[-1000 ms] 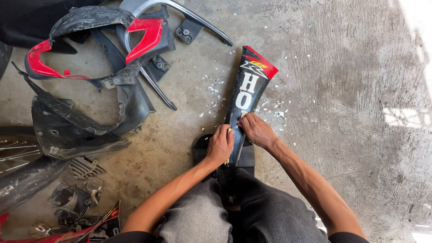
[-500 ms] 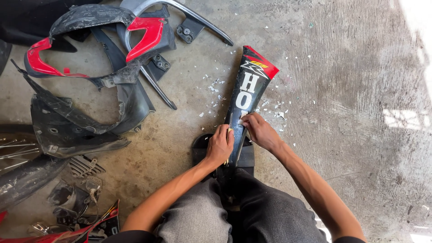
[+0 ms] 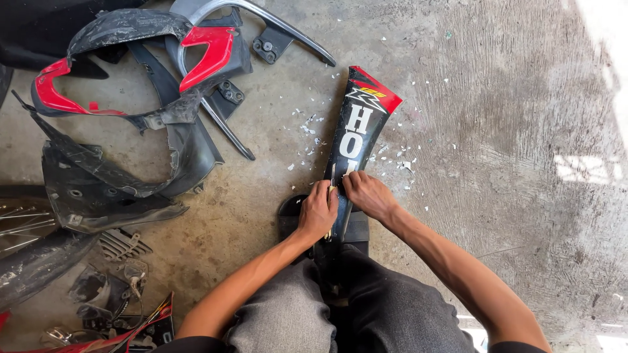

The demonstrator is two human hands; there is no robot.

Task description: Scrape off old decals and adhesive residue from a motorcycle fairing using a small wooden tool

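A long black motorcycle body panel [image 3: 362, 121] with a red tip and white lettering lies on the concrete floor, pointing away from me. My left hand [image 3: 318, 212] is closed on the panel's left edge near its middle. Right beside it, my right hand [image 3: 366, 194] presses fingers down on the panel's face. The two hands nearly touch. A small pale object shows between them; what it is I cannot tell. The panel's near end runs under my hands toward my knees [image 3: 340, 307]. White flakes [image 3: 307, 127] are scattered on the floor around the panel.
A heap of black and red plastic fairing pieces [image 3: 131, 98] and a grey curved bracket [image 3: 261, 13] fills the upper left. Small parts and wires [image 3: 111, 274] lie at lower left. A dark sandal [image 3: 291, 212] sits under my left hand. Bare concrete [image 3: 510, 131] spreads to the right.
Both hands stay on the panel at about the same spot; my right hand's fingers have shifted slightly. The panel has not visibly moved.
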